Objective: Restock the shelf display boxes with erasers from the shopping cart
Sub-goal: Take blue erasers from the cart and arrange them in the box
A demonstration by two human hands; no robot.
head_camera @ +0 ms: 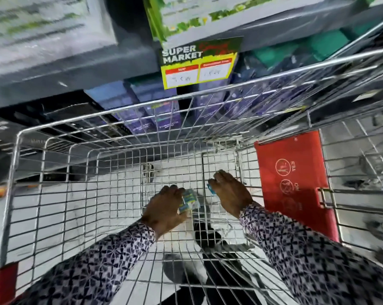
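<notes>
Both my hands reach down inside a wire shopping cart. My left hand is closed around several small eraser packs with blue, white and green wrappers. My right hand grips a small blue-edged eraser between fingers and thumb, close to the cart's far right corner. Patterned sleeves cover both forearms. The shelf with boxed goods rises just beyond the cart's front wall.
A red fold-down child seat flap stands at the cart's right end. A yellow supermarket price tag hangs from the shelf edge. Purple boxes fill the lower shelf. White tiled floor shows through the cart mesh.
</notes>
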